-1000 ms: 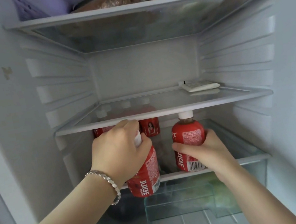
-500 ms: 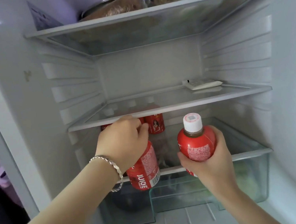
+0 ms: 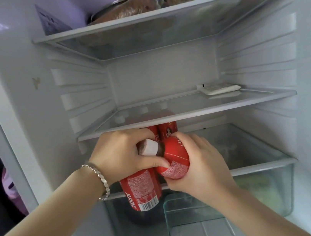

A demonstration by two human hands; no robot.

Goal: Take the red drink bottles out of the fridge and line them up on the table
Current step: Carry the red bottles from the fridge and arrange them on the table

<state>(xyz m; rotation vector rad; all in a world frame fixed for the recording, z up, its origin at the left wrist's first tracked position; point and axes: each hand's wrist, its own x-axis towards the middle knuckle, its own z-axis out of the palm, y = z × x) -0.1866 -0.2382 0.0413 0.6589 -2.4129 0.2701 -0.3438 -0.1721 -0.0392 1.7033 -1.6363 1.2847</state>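
My left hand (image 3: 124, 155), with a silver bracelet on the wrist, grips the top of an upright red juice bottle (image 3: 141, 190) in front of the fridge's lower shelf. My right hand (image 3: 200, 165) holds a second red bottle (image 3: 175, 159) tilted left, its white cap (image 3: 150, 148) against my left hand's fingers. The two bottles touch. Further red bottles (image 3: 167, 130) stand at the back left under the glass shelf (image 3: 190, 110), their white caps showing through the glass.
The open fridge has a top shelf (image 3: 155, 14) loaded with wrapped food and a bowl. A flat white packet (image 3: 219, 89) lies on the middle glass shelf. A clear crisper drawer (image 3: 272, 187) with greens sits below. The fridge's side walls close in left and right.
My right hand lifted its bottle off the shelf, tipped it leftward and brought it against my left hand and its bottle. The left bottle has come forward, out past the shelf edge.
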